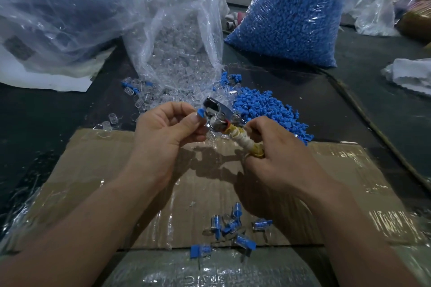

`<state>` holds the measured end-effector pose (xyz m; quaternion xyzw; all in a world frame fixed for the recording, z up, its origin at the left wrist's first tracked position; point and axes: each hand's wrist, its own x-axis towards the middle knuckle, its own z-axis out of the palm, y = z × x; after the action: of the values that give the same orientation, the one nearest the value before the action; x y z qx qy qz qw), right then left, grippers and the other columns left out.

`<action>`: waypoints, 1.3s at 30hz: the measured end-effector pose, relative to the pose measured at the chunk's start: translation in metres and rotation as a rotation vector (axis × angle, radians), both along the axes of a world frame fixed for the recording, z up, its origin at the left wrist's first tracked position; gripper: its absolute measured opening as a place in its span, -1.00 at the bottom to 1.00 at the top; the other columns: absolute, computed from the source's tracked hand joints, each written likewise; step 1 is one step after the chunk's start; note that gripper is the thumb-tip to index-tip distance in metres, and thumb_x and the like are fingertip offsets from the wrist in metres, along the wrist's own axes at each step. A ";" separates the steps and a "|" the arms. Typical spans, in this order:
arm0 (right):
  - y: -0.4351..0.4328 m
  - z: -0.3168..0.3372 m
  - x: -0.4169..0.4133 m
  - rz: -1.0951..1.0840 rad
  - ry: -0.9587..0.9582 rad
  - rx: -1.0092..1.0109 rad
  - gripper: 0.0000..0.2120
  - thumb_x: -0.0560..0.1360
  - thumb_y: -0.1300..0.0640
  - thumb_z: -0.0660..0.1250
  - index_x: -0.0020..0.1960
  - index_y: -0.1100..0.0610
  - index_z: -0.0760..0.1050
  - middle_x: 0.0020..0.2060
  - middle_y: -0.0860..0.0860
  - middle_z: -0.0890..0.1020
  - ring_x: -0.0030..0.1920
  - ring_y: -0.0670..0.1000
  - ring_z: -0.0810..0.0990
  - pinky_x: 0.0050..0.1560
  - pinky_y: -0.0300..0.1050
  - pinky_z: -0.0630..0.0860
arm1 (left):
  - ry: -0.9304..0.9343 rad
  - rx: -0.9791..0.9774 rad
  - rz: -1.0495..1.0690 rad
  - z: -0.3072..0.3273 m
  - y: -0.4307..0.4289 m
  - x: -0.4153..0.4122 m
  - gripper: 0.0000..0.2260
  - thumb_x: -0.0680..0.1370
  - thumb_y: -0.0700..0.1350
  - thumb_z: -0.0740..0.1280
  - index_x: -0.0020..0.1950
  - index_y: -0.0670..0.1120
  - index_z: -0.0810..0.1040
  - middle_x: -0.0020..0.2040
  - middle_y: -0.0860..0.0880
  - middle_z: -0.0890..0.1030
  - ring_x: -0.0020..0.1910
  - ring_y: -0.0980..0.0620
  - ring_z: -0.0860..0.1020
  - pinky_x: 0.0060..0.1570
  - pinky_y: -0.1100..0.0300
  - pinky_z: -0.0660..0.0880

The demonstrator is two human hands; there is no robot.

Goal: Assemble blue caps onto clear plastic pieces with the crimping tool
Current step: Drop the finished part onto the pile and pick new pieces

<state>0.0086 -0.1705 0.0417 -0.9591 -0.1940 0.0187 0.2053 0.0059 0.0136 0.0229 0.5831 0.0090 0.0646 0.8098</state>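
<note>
Your left hand (168,130) pinches a blue cap (200,113) at the head of the tool (218,113), while your right hand (275,147) is wrapped around its taped handles. Seat the cap squarely between the jaws before you squeeze, fingertips clear; whether a clear piece sits under it, I cannot tell.

Two bare forearms enter from the lower edge, ending in the left hand (163,133) and the right hand (277,156). No sleeves, gloves or wristwear are visible. The fingers (184,121) are uncovered, with short nails. A ring may sit on one right finger; unclear.
</note>
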 end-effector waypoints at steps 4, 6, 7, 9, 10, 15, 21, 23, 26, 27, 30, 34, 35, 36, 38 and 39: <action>0.001 -0.001 0.001 0.012 0.005 0.021 -0.73 0.39 0.06 0.30 -0.03 -0.09 0.23 -0.19 -0.19 0.37 -0.19 -0.23 0.35 -0.30 -0.31 0.19 | -0.009 0.023 -0.008 -0.001 0.000 -0.001 -0.91 0.31 -0.22 0.33 -0.20 -0.18 0.53 -0.36 -0.04 0.63 -0.37 0.08 0.60 -0.36 0.31 0.53; 0.001 -0.001 0.001 0.015 0.005 0.030 -0.73 0.38 0.07 0.30 -0.03 -0.09 0.24 -0.20 -0.19 0.37 -0.19 -0.23 0.34 -0.30 -0.32 0.19 | -0.013 0.028 -0.008 -0.001 0.000 -0.001 -0.92 0.31 -0.21 0.34 -0.22 -0.17 0.53 -0.35 -0.05 0.63 -0.36 0.07 0.60 -0.35 0.30 0.53; 0.001 -0.001 0.001 0.018 0.006 0.029 -0.73 0.38 0.07 0.30 -0.03 -0.09 0.24 -0.20 -0.20 0.37 -0.19 -0.24 0.34 -0.30 -0.32 0.19 | -0.012 0.029 -0.006 0.000 0.000 -0.002 -0.92 0.31 -0.21 0.34 -0.22 -0.16 0.53 -0.35 -0.05 0.63 -0.36 0.06 0.60 -0.35 0.30 0.53; 0.001 -0.001 0.001 0.032 0.006 0.014 -0.75 0.39 0.07 0.30 -0.05 -0.10 0.24 -0.21 -0.21 0.36 -0.20 -0.25 0.33 -0.29 -0.33 0.19 | -0.011 0.035 0.000 0.000 -0.001 -0.002 -0.93 0.32 -0.22 0.33 -0.22 -0.16 0.53 -0.35 -0.05 0.63 -0.35 0.06 0.60 -0.35 0.30 0.53; 0.001 -0.001 0.001 0.037 0.004 0.011 -0.75 0.39 0.07 0.30 -0.07 -0.10 0.24 -0.22 -0.21 0.36 -0.21 -0.25 0.32 -0.29 -0.32 0.19 | -0.013 0.045 0.003 0.001 -0.001 -0.003 -0.94 0.33 -0.23 0.33 -0.21 -0.16 0.53 -0.36 -0.05 0.63 -0.36 0.07 0.60 -0.35 0.30 0.53; 0.003 0.002 0.002 0.031 0.009 0.063 -0.79 0.39 0.11 0.33 -0.11 -0.09 0.32 -0.27 -0.19 0.41 -0.24 -0.22 0.37 -0.30 -0.29 0.21 | -0.035 0.149 0.054 0.004 -0.005 -0.007 -0.91 0.43 -0.34 0.31 -0.19 -0.16 0.53 -0.36 -0.01 0.63 -0.37 0.10 0.59 -0.34 0.35 0.52; 0.005 0.000 0.002 0.007 -0.010 0.089 -0.80 0.36 0.16 0.37 -0.12 -0.04 0.38 -0.30 -0.19 0.44 -0.25 -0.18 0.40 -0.29 -0.26 0.29 | -0.051 0.218 0.099 0.006 -0.005 -0.010 -0.87 0.45 -0.35 0.30 -0.20 -0.13 0.52 -0.39 0.02 0.61 -0.39 0.12 0.58 -0.35 0.34 0.52; 0.005 -0.001 0.003 0.010 -0.020 0.091 -0.79 0.36 0.16 0.37 -0.13 -0.05 0.37 -0.31 -0.19 0.43 -0.25 -0.19 0.39 -0.29 -0.27 0.27 | -0.057 0.227 0.099 0.007 -0.005 -0.009 -0.87 0.45 -0.36 0.30 -0.20 -0.14 0.52 -0.40 0.02 0.61 -0.40 0.13 0.57 -0.36 0.35 0.51; 0.006 -0.003 0.003 0.014 -0.024 0.072 -0.77 0.38 0.13 0.38 -0.10 -0.07 0.34 -0.27 -0.21 0.41 -0.23 -0.21 0.38 -0.26 -0.33 0.25 | -0.047 0.222 0.100 0.007 -0.005 -0.009 -0.86 0.45 -0.36 0.30 -0.21 -0.14 0.52 -0.40 0.02 0.61 -0.41 0.14 0.58 -0.37 0.36 0.51; 0.006 -0.004 0.003 0.017 -0.030 0.068 -0.76 0.39 0.12 0.37 -0.06 -0.07 0.35 -0.24 -0.20 0.42 -0.21 -0.20 0.38 -0.23 -0.35 0.26 | -0.042 0.215 0.100 0.007 -0.005 -0.009 -0.87 0.45 -0.36 0.30 -0.21 -0.14 0.53 -0.39 0.01 0.62 -0.40 0.13 0.58 -0.36 0.36 0.51; 0.005 -0.004 0.004 -0.002 -0.045 0.090 -0.75 0.39 0.13 0.35 0.03 -0.01 0.40 -0.13 -0.11 0.47 -0.13 -0.12 0.41 -0.15 -0.28 0.34 | -0.021 0.200 0.096 0.007 -0.003 -0.008 -0.91 0.42 -0.32 0.33 -0.21 -0.15 0.54 -0.38 -0.02 0.63 -0.39 0.11 0.59 -0.36 0.34 0.52; -0.003 0.000 0.007 -0.093 -0.080 0.150 -0.73 0.37 0.17 0.37 0.00 -0.03 0.39 -0.19 -0.17 0.45 -0.17 -0.12 0.43 -0.17 -0.20 0.38 | 0.103 0.148 -0.049 0.009 0.002 -0.006 -0.94 0.26 -0.23 0.37 -0.29 -0.15 0.60 -0.41 -0.06 0.61 -0.43 0.07 0.57 -0.41 0.28 0.54; -0.005 0.000 0.008 -0.125 -0.090 0.162 -0.71 0.35 0.19 0.37 -0.02 -0.05 0.36 -0.22 -0.21 0.42 -0.18 -0.12 0.42 -0.18 -0.19 0.36 | 0.149 0.171 -0.135 0.010 0.003 -0.007 -0.95 0.24 -0.22 0.38 -0.33 -0.13 0.62 -0.40 -0.06 0.62 -0.44 0.07 0.57 -0.41 0.28 0.54; -0.008 0.001 0.009 -0.150 -0.101 0.167 -0.69 0.34 0.20 0.36 -0.03 -0.07 0.35 -0.24 -0.23 0.41 -0.20 -0.13 0.42 -0.20 -0.20 0.33 | 0.186 0.226 -0.236 0.011 0.004 -0.007 -0.94 0.24 -0.21 0.38 -0.34 -0.12 0.64 -0.39 -0.06 0.62 -0.45 0.08 0.56 -0.41 0.28 0.54; -0.011 0.002 0.010 -0.172 -0.114 0.162 -0.69 0.32 0.21 0.35 -0.03 -0.06 0.35 -0.25 -0.22 0.42 -0.23 -0.15 0.41 -0.25 -0.28 0.30 | 0.229 0.361 -0.424 0.010 0.004 -0.010 -0.92 0.25 -0.18 0.40 -0.30 -0.11 0.65 -0.35 -0.07 0.64 -0.41 0.07 0.57 -0.35 0.27 0.54; -0.011 0.001 0.010 -0.171 -0.113 0.152 -0.70 0.32 0.21 0.35 -0.03 -0.05 0.36 -0.24 -0.20 0.43 -0.23 -0.15 0.41 -0.25 -0.31 0.29 | 0.230 0.438 -0.498 0.009 0.003 -0.011 -0.92 0.26 -0.18 0.41 -0.28 -0.10 0.65 -0.33 -0.06 0.65 -0.38 0.07 0.57 -0.30 0.25 0.54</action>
<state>0.0185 -0.1820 0.0430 -0.9534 -0.1235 -0.0677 0.2669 -0.0046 0.0165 0.0319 0.7306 -0.0562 -0.2007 0.6502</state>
